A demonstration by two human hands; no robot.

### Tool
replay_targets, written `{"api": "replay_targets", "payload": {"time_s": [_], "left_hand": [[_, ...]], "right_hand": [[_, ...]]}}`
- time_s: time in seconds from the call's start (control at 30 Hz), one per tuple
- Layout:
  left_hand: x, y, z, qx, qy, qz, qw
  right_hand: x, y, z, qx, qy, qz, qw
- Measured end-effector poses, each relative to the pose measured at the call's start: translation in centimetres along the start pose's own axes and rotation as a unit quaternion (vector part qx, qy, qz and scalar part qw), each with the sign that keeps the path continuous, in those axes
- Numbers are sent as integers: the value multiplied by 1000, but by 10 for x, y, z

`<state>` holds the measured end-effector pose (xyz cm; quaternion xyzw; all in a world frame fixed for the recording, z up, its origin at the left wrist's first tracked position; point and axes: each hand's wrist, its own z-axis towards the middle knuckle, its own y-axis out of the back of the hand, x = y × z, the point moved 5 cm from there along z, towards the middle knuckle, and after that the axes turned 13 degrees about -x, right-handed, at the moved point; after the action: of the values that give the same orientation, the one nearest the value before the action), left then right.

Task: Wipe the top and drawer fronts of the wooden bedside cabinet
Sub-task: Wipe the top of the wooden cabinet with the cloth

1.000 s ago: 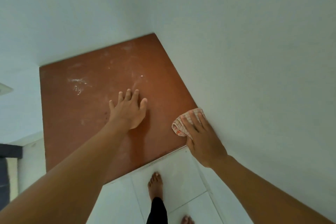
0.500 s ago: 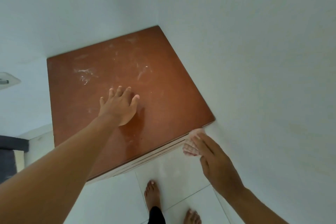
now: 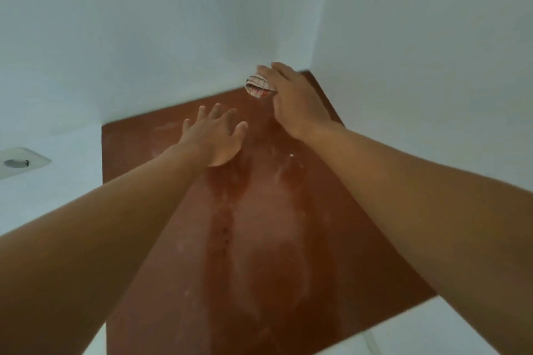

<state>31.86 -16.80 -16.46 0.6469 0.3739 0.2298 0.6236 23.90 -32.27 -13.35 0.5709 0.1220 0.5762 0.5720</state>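
Observation:
The reddish-brown wooden top of the bedside cabinet fills the lower middle of the head view, streaked with pale dust and smears. My left hand lies flat on the top near its far edge, fingers spread and straight. My right hand is at the far right corner of the top, where the two walls meet, and holds a bunched white cloth with red and dark checks against the surface. The drawer fronts are out of sight.
White walls close in the cabinet at the back and on the right. A white wall socket plate sits on the wall at far left. A strip of white floor shows at the lower right.
My right hand has carried the cloth from the near right corner of the top to the far right corner. The camera has moved closer and tilted up; my left hand stays flat on the top.

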Motion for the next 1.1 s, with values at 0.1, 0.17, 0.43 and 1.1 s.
{"api": "replay_targets", "payload": {"time_s": [0.1,0.17,0.43,1.1], "left_hand": [[11,-8,33,6,-12,16,1000],[21,-19,48,21,-11,33,999],[28,-30,48,40,-5,30,999],[-14,-31,-7,-21,-8,4,1000]], "right_hand": [[-7,-38,37,31,0,-7,999],[-14,-68,49,94,1,-39,995],[-27,-102,37,92,6,-146,985],[-33,-47,-109,174,36,-168,970]]}}
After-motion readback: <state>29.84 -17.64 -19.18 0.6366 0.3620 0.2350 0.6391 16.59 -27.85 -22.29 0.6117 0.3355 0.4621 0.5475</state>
